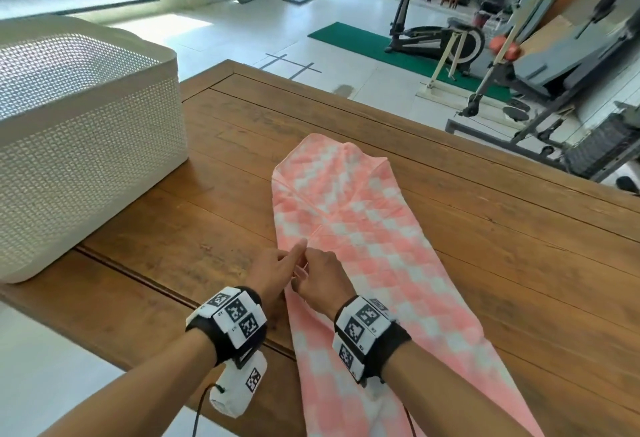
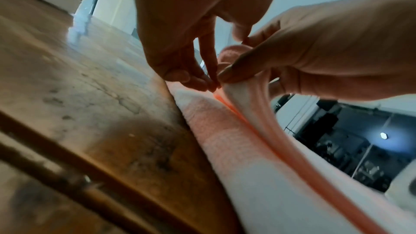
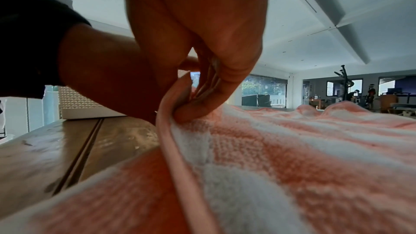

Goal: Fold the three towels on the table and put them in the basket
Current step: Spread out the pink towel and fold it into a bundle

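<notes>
A pink-and-white checked towel (image 1: 363, 228) lies lengthwise on the wooden table (image 1: 173, 221), and its near end hangs over the front edge. Both hands meet at the towel's left hem. My left hand (image 1: 296, 258) pinches the hem with its fingertips (image 2: 202, 82). My right hand (image 1: 311, 275) grips the same hem beside it and lifts a fold of towel (image 2: 245, 95) off the table, thumb and fingers closed on it (image 3: 191, 108). The white perforated basket (image 1: 86, 145) stands at the table's left; its contents are hidden. No other towel is in view.
Bare wood lies between the basket and the towel, and also to the towel's right. The table's far edge (image 1: 415, 114) runs diagonally behind the towel. Exercise machines (image 1: 443, 41) and a green mat stand on the floor beyond.
</notes>
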{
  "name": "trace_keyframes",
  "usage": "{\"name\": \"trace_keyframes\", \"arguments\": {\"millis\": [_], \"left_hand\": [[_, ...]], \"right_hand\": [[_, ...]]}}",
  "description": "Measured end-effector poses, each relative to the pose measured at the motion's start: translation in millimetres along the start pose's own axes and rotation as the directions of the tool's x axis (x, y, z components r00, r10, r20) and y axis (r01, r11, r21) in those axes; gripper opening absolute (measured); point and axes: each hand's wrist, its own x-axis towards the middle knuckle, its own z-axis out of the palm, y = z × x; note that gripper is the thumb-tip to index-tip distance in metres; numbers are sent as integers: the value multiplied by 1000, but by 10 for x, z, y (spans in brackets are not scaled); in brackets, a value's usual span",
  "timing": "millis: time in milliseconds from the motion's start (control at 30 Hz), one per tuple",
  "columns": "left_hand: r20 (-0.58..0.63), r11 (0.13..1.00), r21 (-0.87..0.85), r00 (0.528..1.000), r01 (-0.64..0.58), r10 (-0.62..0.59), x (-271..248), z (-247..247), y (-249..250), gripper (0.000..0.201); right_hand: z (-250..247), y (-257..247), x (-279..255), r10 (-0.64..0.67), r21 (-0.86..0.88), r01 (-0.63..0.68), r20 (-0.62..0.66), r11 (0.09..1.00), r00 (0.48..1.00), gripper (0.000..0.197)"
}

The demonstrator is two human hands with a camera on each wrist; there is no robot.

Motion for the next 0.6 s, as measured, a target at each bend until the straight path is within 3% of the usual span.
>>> {"name": "trace_keyframes", "arguments": {"millis": [67,167,267,333,433,533,600], "left_hand": [[2,999,-45,1000,30,-30,-2,0,-19,46],[11,999,21,999,50,-50,26,-25,-87,25],[-7,988,141,998,56,-56,33,-22,-142,7],[-34,979,191,997,73,-68,53,4,-183,12],[-78,965,233,991,123,-108,83,50,-182,21],[-94,962,230,987,148,-129,116,90,-144,43],[-81,966,185,982,181,-168,156,102,-120,47]], "right_hand": [[21,24,-15,-5,25,3,76,1000,997,20],[-33,149,-29,-27,84,9,207,996,978,15],[-175,316,-39,26,63,-44,253,997,967,31],[-286,440,-47,66,-39,-59,219,997,973,41],[-421,668,-93,128,-229,-85,182,970,975,38],[-502,898,-120,205,-251,-167,136,953,969,33],[-573,1034,-114,249,-255,-228,52,940,967,31]]}}
